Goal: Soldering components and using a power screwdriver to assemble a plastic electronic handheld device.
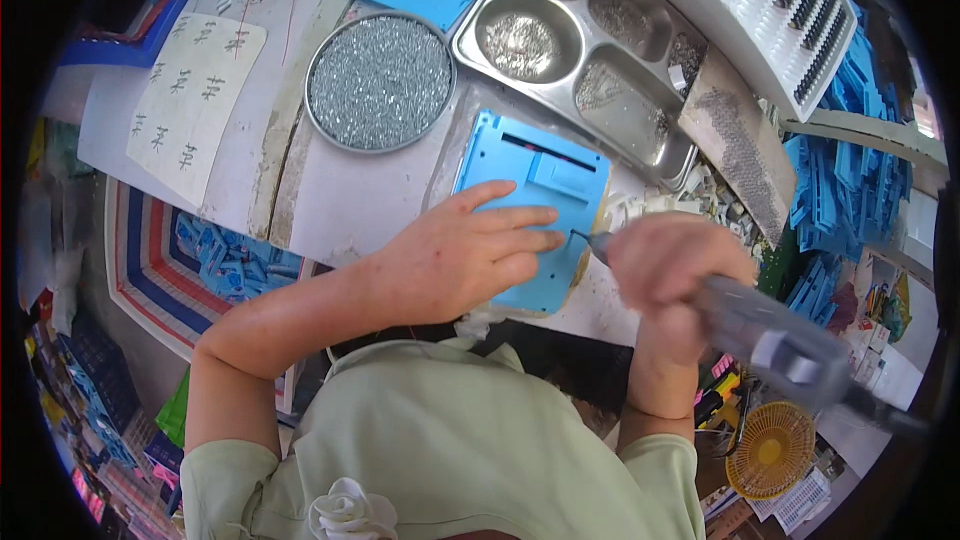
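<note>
A blue plastic panel (575, 205) with a long dark slot and a raised rectangle lies on the worktable in front of me. My left hand (460, 250) rests flat across its lower left part, fingers stretched out. My right hand (675, 255) is closed round a grey electric screwdriver (775, 340), blurred by motion. The tool slants down to the left, and its thin bit reaches the panel just beyond my left fingertips. Whether a screw sits under the tip is too small to tell.
A round dish (380, 85) full of small metal pieces stands left of the panel. Behind it is a steel compartment tray (590, 50) with small metal parts. A white rack (740, 0) with dark parts is at the far right. A yellow basket (770, 450) sits lower right.
</note>
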A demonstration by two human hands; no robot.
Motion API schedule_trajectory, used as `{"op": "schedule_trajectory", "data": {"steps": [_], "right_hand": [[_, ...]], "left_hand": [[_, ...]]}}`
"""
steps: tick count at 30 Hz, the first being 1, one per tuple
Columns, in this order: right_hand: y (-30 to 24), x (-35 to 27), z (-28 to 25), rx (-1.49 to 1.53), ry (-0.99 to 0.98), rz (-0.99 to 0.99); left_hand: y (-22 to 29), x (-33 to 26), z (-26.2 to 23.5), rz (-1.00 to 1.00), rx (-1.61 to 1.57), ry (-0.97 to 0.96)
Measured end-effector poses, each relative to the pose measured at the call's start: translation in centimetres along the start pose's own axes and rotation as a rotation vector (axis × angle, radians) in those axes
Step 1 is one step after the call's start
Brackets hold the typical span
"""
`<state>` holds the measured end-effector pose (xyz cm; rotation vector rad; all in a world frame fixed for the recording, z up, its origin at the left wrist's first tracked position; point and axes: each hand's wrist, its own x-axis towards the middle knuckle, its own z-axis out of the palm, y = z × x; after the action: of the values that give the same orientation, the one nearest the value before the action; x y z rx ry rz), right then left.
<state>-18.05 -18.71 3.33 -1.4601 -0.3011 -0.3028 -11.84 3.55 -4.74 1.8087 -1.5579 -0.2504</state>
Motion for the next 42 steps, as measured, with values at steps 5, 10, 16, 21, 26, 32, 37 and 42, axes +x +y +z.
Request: {"op": "schedule_trajectory", "data": {"steps": [5,10,16,21,26,32,37,42], "right_hand": [[2.3,3.0,-2.4,0.051,0.107,-0.071],[3.8,3.0,-2.2,0.074,0.083,-0.084],[4.0,3.7,-1.2,0.075,0.093,0.021],[3.6,5.1,-3.0,0.228,-0.094,0.059],[3.9,4.8,-2.7,0.197,-0.055,0.085],[2.7,5.4,-3.1,0.112,-0.093,0.078],[-4.1,3.4,0.2,0.258,-0.071,-0.134],[-3.2,2.5,2.5,0.373,-0.228,-0.104]], "left_hand": [[0.7,-0.2,0.4,-0.009,-0.037,0.030],[0.0,0.0,-0.1,-0.016,-0.011,0.025],[0.6,-0.1,0.2,-0.024,-0.016,0.040],[0.6,-0.3,0.6,-0.018,0.013,0.054],[0.3,0.0,0.7,-0.028,-0.032,0.085],[0.5,-0.3,1.0,-0.032,-0.031,0.090],[0.8,-0.5,1.5,-0.138,-0.305,0.299],[1.4,-0.5,0.3,-0.162,-0.292,0.474]]}}
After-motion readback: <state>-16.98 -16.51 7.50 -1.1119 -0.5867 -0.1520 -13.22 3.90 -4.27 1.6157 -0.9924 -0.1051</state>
